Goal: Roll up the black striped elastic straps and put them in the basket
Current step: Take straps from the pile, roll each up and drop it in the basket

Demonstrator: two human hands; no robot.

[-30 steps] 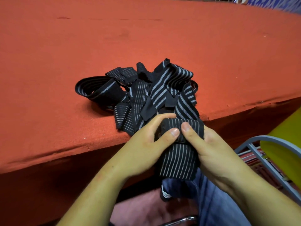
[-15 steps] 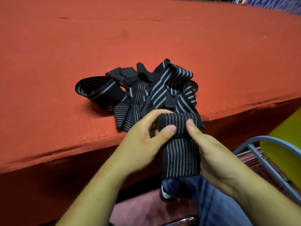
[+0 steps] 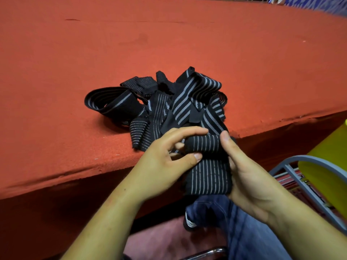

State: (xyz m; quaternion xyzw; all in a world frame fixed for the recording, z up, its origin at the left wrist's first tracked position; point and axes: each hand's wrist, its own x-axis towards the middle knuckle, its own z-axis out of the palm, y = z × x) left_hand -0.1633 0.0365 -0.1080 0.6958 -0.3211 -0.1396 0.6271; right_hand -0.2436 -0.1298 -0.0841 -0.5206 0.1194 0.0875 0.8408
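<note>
A tangled pile of black striped elastic straps (image 3: 169, 104) lies on the red felt table (image 3: 131, 44) near its front edge. In front of the edge I hold one strap (image 3: 208, 175) with a rolled part (image 3: 202, 145) at its top and a flat tail hanging down. My left hand (image 3: 165, 160) pinches the roll's left end between thumb and fingers. My right hand (image 3: 244, 175) grips the strap's right side, thumb up against the roll's right end. No basket is visible.
The table's front edge (image 3: 262, 126) runs diagonally just behind my hands. A grey metal frame (image 3: 293, 177) and a yellow surface (image 3: 326, 166) stand at the lower right. My jeans-clad leg (image 3: 244, 231) is under the strap.
The roll has grown a little and the hanging tail has shortened. Both hands have shifted slightly up toward the table edge while turning the roll.
</note>
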